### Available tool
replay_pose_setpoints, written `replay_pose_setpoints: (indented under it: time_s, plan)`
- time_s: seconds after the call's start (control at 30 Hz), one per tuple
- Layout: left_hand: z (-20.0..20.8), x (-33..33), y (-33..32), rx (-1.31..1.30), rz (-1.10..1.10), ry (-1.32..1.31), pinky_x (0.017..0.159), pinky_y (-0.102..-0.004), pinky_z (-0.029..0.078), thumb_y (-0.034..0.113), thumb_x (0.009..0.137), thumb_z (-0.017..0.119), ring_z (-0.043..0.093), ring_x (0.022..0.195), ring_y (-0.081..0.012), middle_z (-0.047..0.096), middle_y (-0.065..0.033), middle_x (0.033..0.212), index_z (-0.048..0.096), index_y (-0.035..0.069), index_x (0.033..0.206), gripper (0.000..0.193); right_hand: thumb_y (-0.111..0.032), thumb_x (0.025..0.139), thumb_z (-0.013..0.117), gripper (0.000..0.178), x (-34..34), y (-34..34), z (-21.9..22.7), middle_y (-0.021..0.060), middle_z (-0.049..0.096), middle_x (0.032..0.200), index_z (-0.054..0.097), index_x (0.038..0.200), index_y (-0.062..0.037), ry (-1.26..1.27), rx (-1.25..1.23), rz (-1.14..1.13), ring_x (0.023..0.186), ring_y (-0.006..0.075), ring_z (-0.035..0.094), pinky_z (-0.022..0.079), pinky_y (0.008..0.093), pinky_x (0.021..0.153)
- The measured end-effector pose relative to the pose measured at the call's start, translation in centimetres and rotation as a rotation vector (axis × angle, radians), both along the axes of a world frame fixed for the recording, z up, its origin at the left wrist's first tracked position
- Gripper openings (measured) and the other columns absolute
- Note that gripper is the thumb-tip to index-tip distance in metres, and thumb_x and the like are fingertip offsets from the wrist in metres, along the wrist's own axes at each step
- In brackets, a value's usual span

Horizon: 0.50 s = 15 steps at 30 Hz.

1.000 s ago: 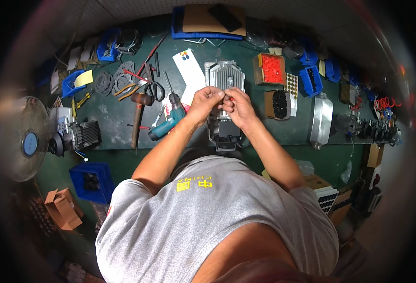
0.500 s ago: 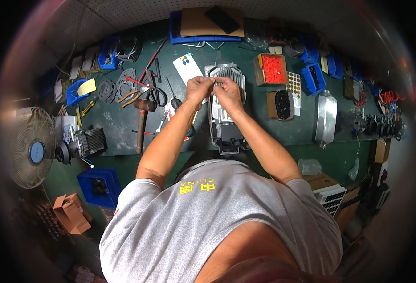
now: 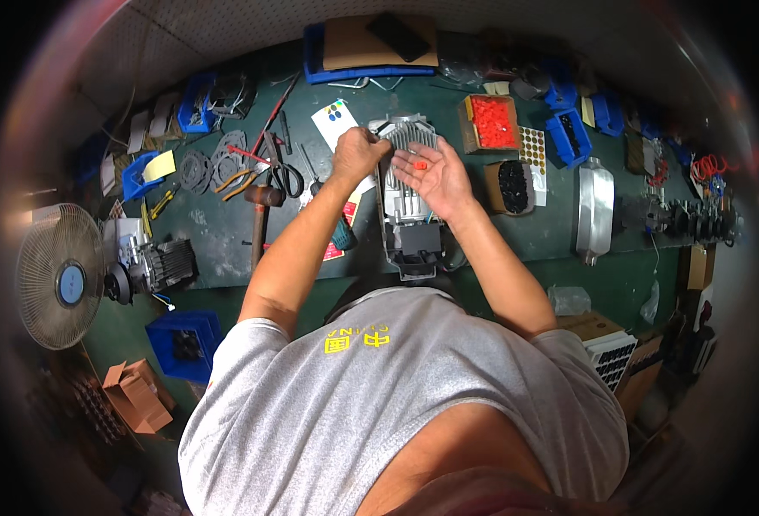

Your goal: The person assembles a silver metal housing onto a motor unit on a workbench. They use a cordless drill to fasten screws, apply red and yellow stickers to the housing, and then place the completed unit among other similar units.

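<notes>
Upright before me on the bench stands a finned silver metal housing [image 3: 411, 206] with a black box-like part at its near end. My left hand [image 3: 361, 155] is closed at the housing's upper left edge; what its fingers hold, if anything, is hidden. Over the right side of the fins, my right hand [image 3: 441, 179] is turned palm up, fingers spread. A small red plastic piece [image 3: 421, 165] lies loose on it. To the right is an open cardboard box of red plastic pieces [image 3: 492, 123].
A box of black pieces [image 3: 514, 187] and a sticker sheet [image 3: 532, 155] lie to the right, by a silver cylinder-like part [image 3: 596, 211]. Leftward are scissors [image 3: 288, 179], a mallet [image 3: 264, 193] and grey gaskets [image 3: 196, 168]. A fan [image 3: 66, 277] stands far left.
My hands were together over the housing and have drawn apart. The right has turned palm up and opened, showing the red piece. The left stays closed near the housing's edge.
</notes>
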<state>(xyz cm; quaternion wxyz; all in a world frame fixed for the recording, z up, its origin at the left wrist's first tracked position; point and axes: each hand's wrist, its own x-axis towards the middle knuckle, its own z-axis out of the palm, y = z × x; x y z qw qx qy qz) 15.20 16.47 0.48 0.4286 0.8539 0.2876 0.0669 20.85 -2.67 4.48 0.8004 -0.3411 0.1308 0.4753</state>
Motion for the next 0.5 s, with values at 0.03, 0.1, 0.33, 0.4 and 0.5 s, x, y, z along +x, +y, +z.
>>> replay_pose_setpoints:
  time_s: [0.03,0.1,0.33,0.4,0.5]
  plan:
    - [0.5,-0.4,0.2,0.004,-0.032,-0.027,0.061,-0.0331,0.053,0.022,0.078,0.077,0.069,0.063,-0.0197,0.072,-0.0166,0.071,0.073,-0.003,0.083,0.026,-0.051,0.103,0.048,0.069,0.2,-0.4,0.1,0.0303,0.057,0.132,0.043,0.136,0.0087,-0.011,0.01,0.017,0.125,0.0394,0.058,0.045,0.0522,0.11]
    - [2.5,-1.6,-0.9,-0.035,-0.027,-0.172,0.062,-0.0329,0.053,0.019,0.086,0.077,0.069,0.065,-0.0192,0.071,-0.0155,0.071,0.072,-0.003,0.099,0.026,-0.052,0.102,0.049,0.07,0.3,-1.1,0.5,0.0304,0.057,0.132,0.043,0.137,0.0086,-0.037,0.016,0.009,0.125,0.0394,0.058,0.044,0.0521,0.111]
    - [5.9,-3.5,-7.2,0.017,-0.288,-0.306,0.076,-0.0398,0.052,0.008,0.087,0.073,0.066,0.086,-0.0315,0.068,-0.0148,0.093,0.072,0.005,0.109,0.022,-0.047,0.105,0.047,0.059,0.1,-2.1,-0.1,0.0173,0.064,0.117,0.056,0.128,0.0068,-0.036,0.092,-0.004,0.108,0.0257,0.061,0.05,0.0394,0.099]
    - [5.3,-3.6,-7.7,-0.028,-0.259,-0.319,0.075,-0.04,0.052,0.008,0.088,0.072,0.066,0.086,-0.0312,0.068,-0.0145,0.093,0.071,0.004,0.107,0.019,-0.046,0.105,0.048,0.058,-0.1,-2.3,-0.4,0.0176,0.064,0.117,0.057,0.127,0.0068,-0.039,0.103,0.003,0.109,0.0264,0.062,0.049,0.0395,0.1]
    - [5.3,-3.6,-8.1,-0.075,-0.24,-0.324,0.074,-0.0377,0.053,0.008,0.091,0.071,0.068,0.084,-0.0277,0.068,-0.0145,0.093,0.069,0.001,0.103,0.014,-0.035,0.104,0.054,0.044,-0.1,-3.1,0.4,0.0144,0.066,0.114,0.06,0.123,0.0049,-0.138,0.048,0.021,0.104,0.0232,0.064,0.053,0.0373,0.093]
